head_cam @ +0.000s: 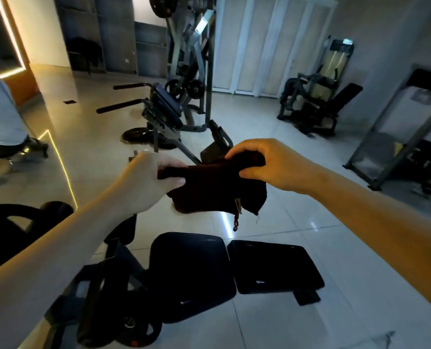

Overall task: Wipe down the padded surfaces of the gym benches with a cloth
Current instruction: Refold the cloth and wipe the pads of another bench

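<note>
While left hand and right hand each pinch the dark frayed cloth mid-frame, fold it flat before wiping black padded bench, lower centre

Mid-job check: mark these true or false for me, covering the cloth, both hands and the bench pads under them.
1. The left hand and the right hand both grip the cloth. True.
2. Below the hands, a larger pad and a smaller pad lie side by side. True.
3. The cloth lies spread flat on the larger pad. False: it hangs in the air between the hands and touches neither pad.
4. The right hand is empty, with straight fingers. False: its fingers are curled round the cloth.
</note>
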Tool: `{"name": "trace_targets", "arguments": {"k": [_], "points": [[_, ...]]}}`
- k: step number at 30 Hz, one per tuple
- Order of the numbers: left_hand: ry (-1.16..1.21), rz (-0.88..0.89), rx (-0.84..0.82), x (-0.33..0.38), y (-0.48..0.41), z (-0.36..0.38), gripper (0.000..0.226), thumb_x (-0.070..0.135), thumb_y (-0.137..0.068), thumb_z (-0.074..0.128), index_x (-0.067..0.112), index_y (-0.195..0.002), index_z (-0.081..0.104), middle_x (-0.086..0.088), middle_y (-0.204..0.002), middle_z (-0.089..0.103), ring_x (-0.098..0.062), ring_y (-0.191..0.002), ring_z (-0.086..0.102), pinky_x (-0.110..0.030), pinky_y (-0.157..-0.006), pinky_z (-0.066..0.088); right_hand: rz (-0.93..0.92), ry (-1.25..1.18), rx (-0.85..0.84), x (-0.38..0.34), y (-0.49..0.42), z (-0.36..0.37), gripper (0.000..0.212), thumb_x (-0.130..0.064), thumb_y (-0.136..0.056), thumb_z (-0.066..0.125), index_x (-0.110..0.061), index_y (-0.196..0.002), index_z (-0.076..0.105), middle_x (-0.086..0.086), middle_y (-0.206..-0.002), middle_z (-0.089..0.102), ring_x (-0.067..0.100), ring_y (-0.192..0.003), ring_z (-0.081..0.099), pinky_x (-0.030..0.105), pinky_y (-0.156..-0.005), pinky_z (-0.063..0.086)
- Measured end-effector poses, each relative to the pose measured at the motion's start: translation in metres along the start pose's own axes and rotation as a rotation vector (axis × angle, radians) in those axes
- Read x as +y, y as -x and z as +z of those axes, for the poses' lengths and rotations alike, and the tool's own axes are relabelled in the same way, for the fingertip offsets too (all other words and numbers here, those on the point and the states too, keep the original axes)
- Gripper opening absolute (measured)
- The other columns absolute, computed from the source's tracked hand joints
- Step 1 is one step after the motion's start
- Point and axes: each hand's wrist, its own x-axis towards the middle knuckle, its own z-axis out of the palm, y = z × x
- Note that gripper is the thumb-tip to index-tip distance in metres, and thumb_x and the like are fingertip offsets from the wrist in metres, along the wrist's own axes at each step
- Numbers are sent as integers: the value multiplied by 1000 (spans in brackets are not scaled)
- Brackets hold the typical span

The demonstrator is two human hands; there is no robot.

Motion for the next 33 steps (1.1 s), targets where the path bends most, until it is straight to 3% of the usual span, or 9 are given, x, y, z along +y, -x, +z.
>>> {"name": "trace_targets", "arguments": {"k": [2, 5, 9, 11, 16, 19, 23, 28, 33], "points": [[-64, 73, -4, 4, -18, 22, 25, 11, -89, 66, 17, -114, 69, 23, -84, 52, 15, -77, 53, -4, -68, 39, 24, 55, 21, 23, 4, -9, 29, -8, -87, 67, -30, -106, 63, -14, -104, 61, -1, -96, 58, 10, -83, 47], [-137, 93, -53, 2, -42, 50, 21, 21, -92, 62, 20, -112, 69, 7, -91, 51, 1, -83, 44, -12, -74, 35, 78, 108, 46, 54, 11, -17, 21, -11, -90, 64, -28, -102, 61, -11, -102, 60, 5, -96, 57, 16, -87, 45], [-40, 147, -159, 6, -73, 69, 8, 20, -94, 60, 20, -94, 67, 0, -84, 60, 1, -77, 55, -9, -67, 40, 207, 71, 75, 84, 15, -25, 10, -19, -92, 62, -26, -100, 59, -5, -104, 54, 1, -93, 52, 7, -78, 39], [37, 85, -219, 12, -87, 75, 11, 22, -96, 57, 22, -89, 64, -6, -88, 65, -3, -77, 59, -10, -66, 42, 308, -65, 102, 92, 13, -30, 9, -18, -92, 62, -22, -100, 62, -1, -110, 59, 7, -99, 57, 13, -83, 44], [504, -156, -366, 9, -125, 88, 17, 29, -99, 51, 19, -103, 65, -10, -106, 70, -19, -102, 66, -41, -96, 51, 494, -770, 269, 108, 8, -45, 16, -2, -83, 66, -11, -95, 64, 8, -92, 66, 15, -83, 69, 24, -68, 56], [835, -293, -434, 13, -143, 103, 22, 24, -100, 49, 11, -112, 63, -9, -113, 68, -18, -106, 66, -33, -82, 57, 545, -1015, 388, 118, 5, -50, 31, -5, -68, 71, -11, -98, 66, 8, -88, 69, 18, -80, 71, 27, -63, 56], [1043, -419, -523, 16, -157, 132, 18, 20, -100, 48, 10, -108, 61, -10, -107, 68, -17, -95, 70, -29, -64, 58, 626, -1122, 472, 136, 8, -44, 43, -2, -61, 71, -10, -103, 66, 10, -93, 71, 22, -84, 72, 32, -69, 59], [1090, -516, -682, 18, -162, 176, 10, 18, -101, 46, 16, -106, 54, -15, -115, 58, -32, -109, 62, -56, -83, 55, 619, -1144, 585, 167, 25, -46, 50, 18, -70, 61, -12, -109, 69, 9, -102, 70, 23, -92, 70, 30, -76, 58], [1273, -660, -921, 42, -160, 217, 20, 12, -83, 58, 13, -103, 53, -16, -101, 67, -28, -84, 68, -44, -70, 60, 506, -1145, 561, 194, 57, -65, 58, 27, -80, 40, -11, -119, 63, 16, -115, 69, 29, -107, 66, 34, -86, 57]]}}
